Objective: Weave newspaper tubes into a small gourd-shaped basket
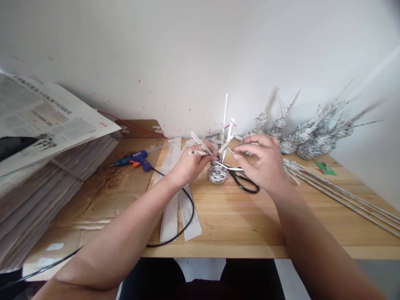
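A small round body woven from rolled newspaper (217, 173) rests on the wooden table, with several paper tubes (225, 114) sticking up and out of its neck. My left hand (200, 160) is closed at that neck, thumb and fingers pinching the base of the tubes. My right hand (261, 162) is on the other side, thumb and forefinger pinching the end of one thin paper tube, its other fingers raised. Just behind and right of the woven body lie black-handled scissors (248, 183), partly hidden by my right hand.
A blue glue gun (137, 160) lies on brown cardboard (103, 204), its black cord crossing paper strips (189, 216). Tied newspapers (62, 187) are stacked at left. Several woven paper pieces (308, 135) stand along the wall; long paper tubes (340, 191) lie at right near a green card (325, 168).
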`<state>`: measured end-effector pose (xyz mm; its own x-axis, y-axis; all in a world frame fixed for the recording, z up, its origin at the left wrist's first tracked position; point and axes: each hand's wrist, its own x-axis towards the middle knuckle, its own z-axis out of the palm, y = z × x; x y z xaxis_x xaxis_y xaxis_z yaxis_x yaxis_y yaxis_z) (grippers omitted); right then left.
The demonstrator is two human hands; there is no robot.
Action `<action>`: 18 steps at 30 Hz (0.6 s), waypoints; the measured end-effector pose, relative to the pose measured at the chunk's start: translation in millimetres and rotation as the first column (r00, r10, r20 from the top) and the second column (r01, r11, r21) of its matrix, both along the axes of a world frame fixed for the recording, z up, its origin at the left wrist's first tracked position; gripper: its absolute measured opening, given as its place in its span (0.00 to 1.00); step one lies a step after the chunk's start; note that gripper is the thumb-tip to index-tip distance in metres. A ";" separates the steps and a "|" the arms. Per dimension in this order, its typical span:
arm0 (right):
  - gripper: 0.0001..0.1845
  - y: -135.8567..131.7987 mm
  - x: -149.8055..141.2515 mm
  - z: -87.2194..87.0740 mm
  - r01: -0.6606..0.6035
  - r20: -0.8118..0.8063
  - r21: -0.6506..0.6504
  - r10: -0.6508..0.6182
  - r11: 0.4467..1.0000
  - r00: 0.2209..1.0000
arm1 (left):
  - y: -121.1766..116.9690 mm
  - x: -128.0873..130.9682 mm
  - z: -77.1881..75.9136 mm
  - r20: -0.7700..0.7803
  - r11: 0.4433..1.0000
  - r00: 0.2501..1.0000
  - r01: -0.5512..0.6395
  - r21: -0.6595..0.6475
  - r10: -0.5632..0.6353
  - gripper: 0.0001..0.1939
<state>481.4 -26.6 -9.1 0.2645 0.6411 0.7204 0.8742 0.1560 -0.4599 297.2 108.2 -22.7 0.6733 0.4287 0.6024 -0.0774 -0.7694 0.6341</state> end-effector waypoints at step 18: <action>0.08 5.9 -15.0 -20.3 -0.419 -0.624 -0.256 0.182 0.871 0.760 | 5.6 -0.3 -0.4 -0.010 0.985 0.996 0.091 -0.144 -0.093 0.06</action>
